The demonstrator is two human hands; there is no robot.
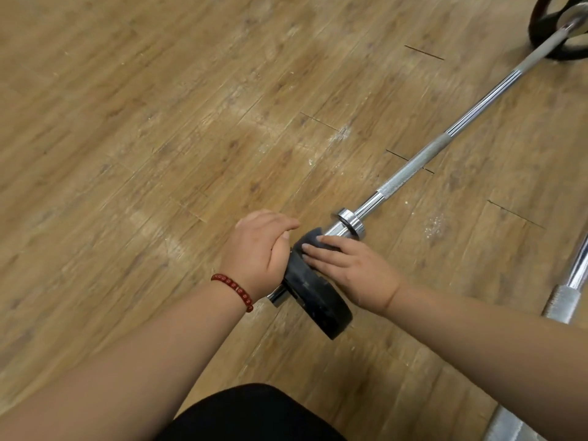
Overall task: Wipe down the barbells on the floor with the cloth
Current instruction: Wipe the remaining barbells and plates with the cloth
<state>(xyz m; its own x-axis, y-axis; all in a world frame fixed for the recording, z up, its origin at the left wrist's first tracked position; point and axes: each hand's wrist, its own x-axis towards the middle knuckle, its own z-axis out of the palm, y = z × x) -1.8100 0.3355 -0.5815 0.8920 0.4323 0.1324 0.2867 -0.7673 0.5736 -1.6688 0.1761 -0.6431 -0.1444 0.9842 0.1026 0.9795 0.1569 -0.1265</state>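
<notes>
The barbell (423,154) lies flat on the wooden floor (127,122). Its long bar runs from the person's knees up and away to the right. A small black plate (318,300) sits on the near end, and another dark plate (541,33) sits on the far end, well apart from it. A shiny collar (348,219) ring sits on the bar just past the near plate.

Both hands are at the near end, one on each side of the near plate. The left hand (257,249) is on the side next to the bar's short end. Its grip is closed, with the fingers curled down round the bar end, which pokes out under the wrist. The right hand (353,268) is on the other side. Its grip is loose and flat, with straight fingers (321,249) resting on the plate's round edge and pointing to the left.

I think almost all of the bar to be wiped lies away to the upper right, and the right hand is nearer to it.

I cannot see a cloth in either hand.

A red bead bracelet (234,289) is on the left wrist. A second barbell (572,275) lies at the right edge.
</notes>
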